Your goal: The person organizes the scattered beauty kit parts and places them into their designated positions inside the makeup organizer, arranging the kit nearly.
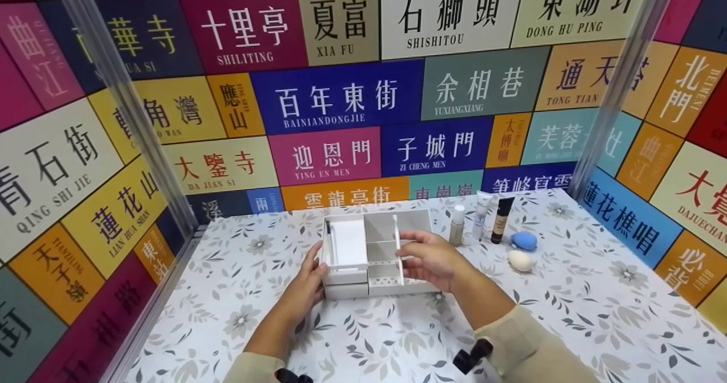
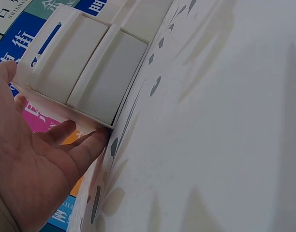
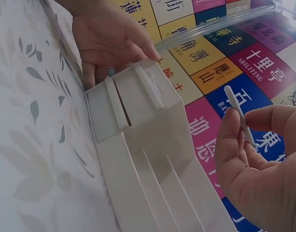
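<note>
A white desktop organizer (image 1: 346,289) with two small drawers and several open compartments stands on the table. My left hand (image 1: 306,283) rests against its left side, the fingertips touching the lower edge in the left wrist view. Above the right compartments, my right hand (image 1: 434,261) pinches a slim white stick (image 3: 241,115) with a rounded end between thumb and fingers. The stick's lower end is partly hidden by the fingers, so I cannot tell its kind. A thin dark-tipped stick (image 1: 329,230) lies in the organizer's upper left tray.
Right of the organizer stand a small bottle (image 1: 456,227) with a white cap, a pale tube (image 1: 480,218) and a black-and-tan tube (image 1: 502,221). A blue egg-shaped sponge (image 1: 523,240) and a cream one (image 1: 519,261) lie beside them. Patterned walls border the flower-print table (image 1: 244,320).
</note>
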The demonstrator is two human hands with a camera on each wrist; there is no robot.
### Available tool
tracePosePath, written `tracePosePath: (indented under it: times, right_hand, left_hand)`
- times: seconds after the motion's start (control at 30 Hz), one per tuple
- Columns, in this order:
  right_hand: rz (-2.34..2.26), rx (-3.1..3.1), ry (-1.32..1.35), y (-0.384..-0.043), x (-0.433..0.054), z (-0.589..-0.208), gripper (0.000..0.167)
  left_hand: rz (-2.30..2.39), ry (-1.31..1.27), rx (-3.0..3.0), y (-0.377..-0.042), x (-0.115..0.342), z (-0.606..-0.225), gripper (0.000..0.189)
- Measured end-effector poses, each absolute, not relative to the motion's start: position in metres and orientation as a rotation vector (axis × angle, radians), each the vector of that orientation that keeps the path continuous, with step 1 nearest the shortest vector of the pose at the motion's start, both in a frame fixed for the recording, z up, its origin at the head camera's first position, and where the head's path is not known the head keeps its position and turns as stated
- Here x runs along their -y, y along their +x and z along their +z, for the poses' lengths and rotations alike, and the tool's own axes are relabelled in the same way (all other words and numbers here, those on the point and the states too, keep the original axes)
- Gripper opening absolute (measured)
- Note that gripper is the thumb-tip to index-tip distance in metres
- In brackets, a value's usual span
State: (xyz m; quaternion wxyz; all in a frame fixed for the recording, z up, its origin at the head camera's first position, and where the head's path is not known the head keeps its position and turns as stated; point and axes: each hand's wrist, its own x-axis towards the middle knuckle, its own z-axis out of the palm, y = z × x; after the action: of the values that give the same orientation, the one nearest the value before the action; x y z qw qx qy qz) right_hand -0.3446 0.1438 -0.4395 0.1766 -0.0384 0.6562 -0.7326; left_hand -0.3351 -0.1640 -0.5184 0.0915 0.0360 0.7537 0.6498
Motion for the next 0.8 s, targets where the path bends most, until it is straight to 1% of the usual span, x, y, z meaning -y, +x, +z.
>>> tracePosePath:
  times: [0.13,0.37,0.57,0.8]
  right_hand:
    - [-2.073,-1.815,-0.091,-0.356,-0.126,-0.432,0.059]
    - [-2.052,-1.810,-0.087,-0.379,-0.100,-0.426,0.047]
    - [-2.034,-1.843,-0.066,-0.394,-0.084,-0.427,0.055]
    - [-2.024,-1.919,-0.036,-0.404,-0.069,-0.426,0.058]
  left_hand:
    - [1.923,0.099,-2.259,-0.335,0.164,-0.517,0.063]
    - [1.902,0.097,-2.279,-0.336,0.166,-0.517,0.061]
    - [1.902,0.080,-2.262,-0.336,0.165,-0.518,0.064]
    - [1.910,0.064,-2.255,-0.336,0.164,-0.518,0.063]
